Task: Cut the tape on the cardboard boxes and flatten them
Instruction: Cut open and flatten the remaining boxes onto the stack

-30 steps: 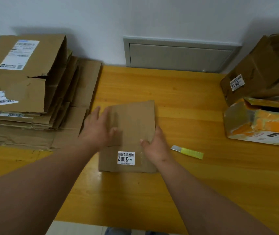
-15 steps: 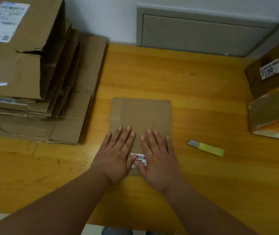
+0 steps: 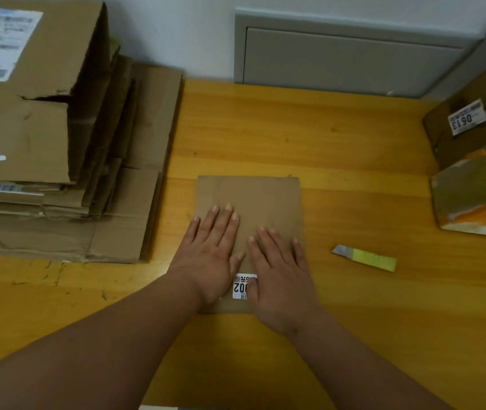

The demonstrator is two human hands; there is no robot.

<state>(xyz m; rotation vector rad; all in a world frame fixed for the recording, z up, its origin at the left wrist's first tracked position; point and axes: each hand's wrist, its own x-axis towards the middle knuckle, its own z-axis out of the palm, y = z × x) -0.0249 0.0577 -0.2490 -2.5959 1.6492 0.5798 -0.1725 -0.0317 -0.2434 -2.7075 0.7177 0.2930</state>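
- Both hands, left (image 3: 210, 255) and right (image 3: 280, 272), now press flat-fingered on the small box (image 3: 253, 196), which earlier got adjusted.
- Flattened; it likely joins the stack (image 3: 58, 173) next.

Knife (image 3: 364, 257) right of flattened box (image 3: 253, 199)

Matt brown cardboard, the flattened box (image 3: 253, 199) under both palms; glossy varnished wood, the table (image 3: 339, 161); right of the hands, a yellow plastic cutter (image 3: 366, 258).
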